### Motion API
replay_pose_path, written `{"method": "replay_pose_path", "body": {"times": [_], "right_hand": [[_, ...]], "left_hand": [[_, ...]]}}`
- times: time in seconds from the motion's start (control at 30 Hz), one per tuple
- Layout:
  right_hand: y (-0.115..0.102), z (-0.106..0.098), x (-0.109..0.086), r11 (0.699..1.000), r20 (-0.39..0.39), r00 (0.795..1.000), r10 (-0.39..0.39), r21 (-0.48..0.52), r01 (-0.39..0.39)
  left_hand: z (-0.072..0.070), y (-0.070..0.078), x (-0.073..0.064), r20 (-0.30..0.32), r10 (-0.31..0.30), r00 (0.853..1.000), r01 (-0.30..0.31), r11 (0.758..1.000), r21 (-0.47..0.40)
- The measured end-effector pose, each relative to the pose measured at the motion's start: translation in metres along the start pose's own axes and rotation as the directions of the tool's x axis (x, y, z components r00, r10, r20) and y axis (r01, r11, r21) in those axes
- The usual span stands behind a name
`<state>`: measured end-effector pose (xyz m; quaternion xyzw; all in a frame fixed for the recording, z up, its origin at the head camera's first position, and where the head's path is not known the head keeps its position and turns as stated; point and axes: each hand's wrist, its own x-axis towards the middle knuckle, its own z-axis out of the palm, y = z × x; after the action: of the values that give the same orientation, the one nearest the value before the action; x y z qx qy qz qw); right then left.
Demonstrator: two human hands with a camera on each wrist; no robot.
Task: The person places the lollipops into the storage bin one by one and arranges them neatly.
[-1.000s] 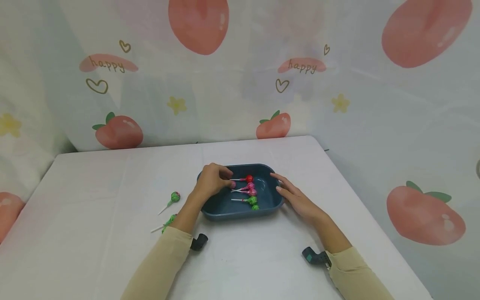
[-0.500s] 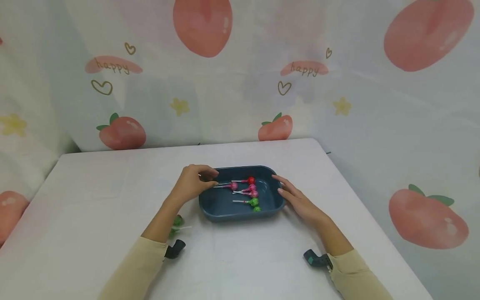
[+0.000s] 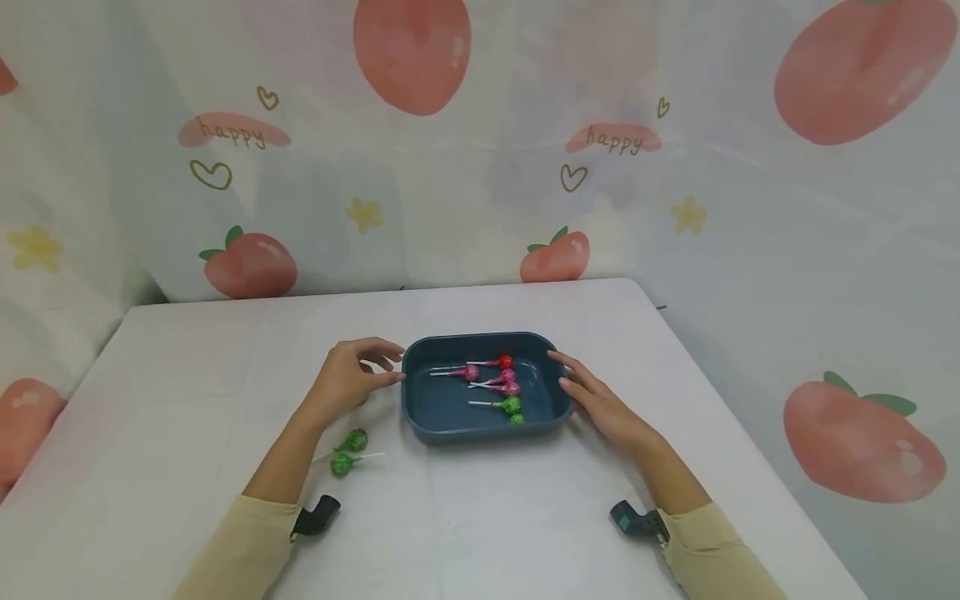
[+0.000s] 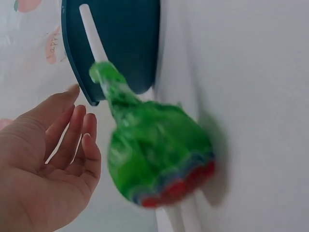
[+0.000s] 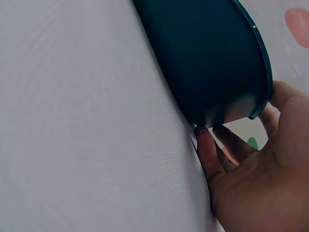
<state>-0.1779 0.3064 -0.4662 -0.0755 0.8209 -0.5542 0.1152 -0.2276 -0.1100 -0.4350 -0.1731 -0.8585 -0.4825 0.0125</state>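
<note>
A dark blue rectangular tray (image 3: 480, 435) stands on the white table, holding a red lollipop (image 3: 505, 362), several pink lollipops (image 3: 471, 372) and green lollipops (image 3: 512, 405). Just off the tray's left end is my left hand (image 3: 345, 385), its fingers loosely bent with nothing between them and the fingertips right at the rim. My right hand (image 3: 606, 410) rests against the tray's right end, its fingertips touching the rim and outer wall (image 5: 207, 63). Two green lollipops (image 3: 342, 464) lie on the table by my left forearm; one green lollipop (image 4: 157, 150) looms large in the left wrist view.
The white-covered table (image 3: 480, 533) ends at a back edge against a hanging cloth (image 3: 465, 192) printed with peaches. Dark wrist cameras (image 3: 318, 515) stick out from both sleeves.
My left hand has let go of a pink lollipop, which now lies in the tray with the others, and has drawn back left past the rim. The right hand has stayed at the tray.
</note>
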Motion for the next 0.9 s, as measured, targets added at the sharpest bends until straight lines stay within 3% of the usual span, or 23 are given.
{"method": "replay_pose_path", "body": {"times": [0.33, 0.53, 0.73, 0.9], "right_hand": [[0.001, 0.0, -0.004, 0.999, -0.02, 1.0, 0.018, -0.033, -0.019], [0.002, 0.002, 0.0, 1.0, -0.017, 1.0, 0.01, -0.021, -0.011], [0.001, 0.002, 0.0, 1.0, -0.011, 1.0, 0.007, -0.005, -0.007], [0.002, 0.002, -0.002, 1.0, -0.013, 1.0, 0.006, -0.008, -0.006]], "left_hand": [[-0.017, -0.024, -0.009, 0.061, -0.109, 0.992, 0.109, 0.994, 0.009], [-0.034, -0.042, -0.018, 0.115, -0.168, 0.979, 0.161, 0.985, 0.068], [-0.04, -0.054, -0.018, 0.204, -0.164, 0.965, 0.146, 0.984, 0.103], [-0.04, -0.056, -0.018, 0.212, -0.146, 0.966, 0.121, 0.984, 0.129]]}}
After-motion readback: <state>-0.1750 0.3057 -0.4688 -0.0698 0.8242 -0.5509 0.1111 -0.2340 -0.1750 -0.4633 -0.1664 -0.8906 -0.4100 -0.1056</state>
